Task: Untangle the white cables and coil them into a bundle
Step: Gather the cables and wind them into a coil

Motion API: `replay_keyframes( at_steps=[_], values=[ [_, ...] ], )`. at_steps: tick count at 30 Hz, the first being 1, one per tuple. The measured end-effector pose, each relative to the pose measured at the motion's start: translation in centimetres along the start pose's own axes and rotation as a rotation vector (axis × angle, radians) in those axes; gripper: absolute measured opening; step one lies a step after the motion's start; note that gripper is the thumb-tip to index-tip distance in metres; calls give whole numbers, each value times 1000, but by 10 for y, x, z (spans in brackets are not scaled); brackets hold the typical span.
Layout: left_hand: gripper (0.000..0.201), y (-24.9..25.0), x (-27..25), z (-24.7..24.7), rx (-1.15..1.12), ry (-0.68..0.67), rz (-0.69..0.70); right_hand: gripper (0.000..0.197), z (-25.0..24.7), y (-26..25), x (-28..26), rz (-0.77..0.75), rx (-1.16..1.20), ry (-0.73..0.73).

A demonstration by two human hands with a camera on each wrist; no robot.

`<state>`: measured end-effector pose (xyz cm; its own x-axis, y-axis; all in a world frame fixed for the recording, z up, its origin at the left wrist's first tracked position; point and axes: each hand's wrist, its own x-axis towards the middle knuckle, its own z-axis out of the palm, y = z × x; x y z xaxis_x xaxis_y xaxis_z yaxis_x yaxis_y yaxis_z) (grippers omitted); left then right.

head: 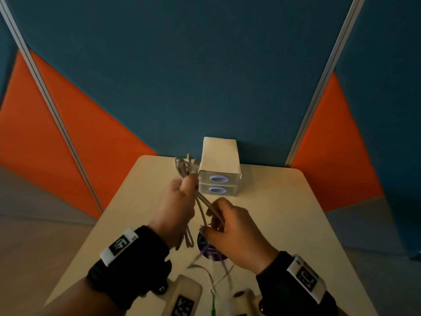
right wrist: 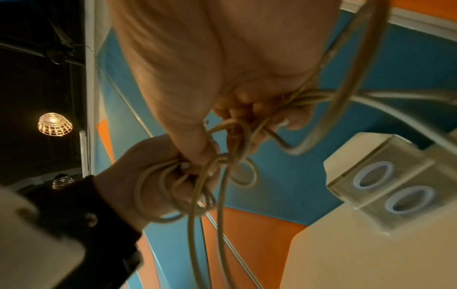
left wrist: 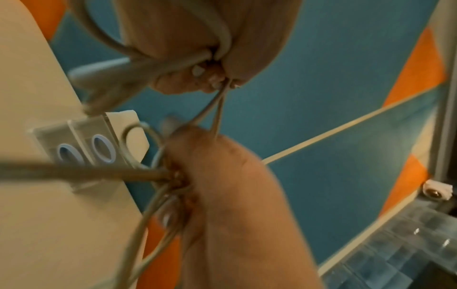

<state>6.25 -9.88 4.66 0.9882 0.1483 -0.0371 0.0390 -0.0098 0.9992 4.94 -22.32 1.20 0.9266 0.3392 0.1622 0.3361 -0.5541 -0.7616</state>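
Observation:
The white cables [head: 202, 208] hang in the air above the table, between my two hands. My left hand [head: 189, 181] grips a bunch of coiled loops, and loop ends and a plug stick up past its fingers. In the right wrist view the coils [right wrist: 173, 195] wrap round that left hand [right wrist: 188, 172]. My right hand [head: 211, 222] sits just right of it and lower, pinching a few strands. The left wrist view shows two thin strands [left wrist: 217, 109] stretched between the left hand [left wrist: 212, 78] and the right hand [left wrist: 178, 176]. More loops trail down from the right hand [right wrist: 259, 117].
A small white two-drawer box [head: 219, 172] stands at the far edge of the beige table [head: 284, 224], close behind the hands. A round purple disc [head: 209, 249] lies under the right hand. Blue and orange partition panels [head: 205, 76] enclose the table.

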Motion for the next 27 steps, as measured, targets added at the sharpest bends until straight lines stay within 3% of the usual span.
replay_keyframes(
  at_steps=[4, 8, 13, 18, 23, 26, 27],
  values=[
    [39, -2, 4, -3, -44, -43, -40, 22, 1, 3, -3, 45, 68, 16],
    [41, 0, 5, -2, -335, -175, -122, 18, 0, 9, -3, 94, 107, 24],
    [36, 5, 16, -5, -504, -164, -104, 35, 3, 14, -8, 100, 215, 57],
    [36, 7, 24, -6, -529, -137, -124, 36, 4, 14, -15, 69, 304, 112],
    [35, 10, 30, -6, -589, -62, -112, 63, 5, 21, -21, 16, 188, 310],
    [36, 11, 31, -2, -653, -45, -132, 51, 5, 17, -23, -101, -53, 553],
    [34, 10, 32, -1, -678, -41, -136, 46, 5, 15, -22, -127, -115, 572]
  ],
)
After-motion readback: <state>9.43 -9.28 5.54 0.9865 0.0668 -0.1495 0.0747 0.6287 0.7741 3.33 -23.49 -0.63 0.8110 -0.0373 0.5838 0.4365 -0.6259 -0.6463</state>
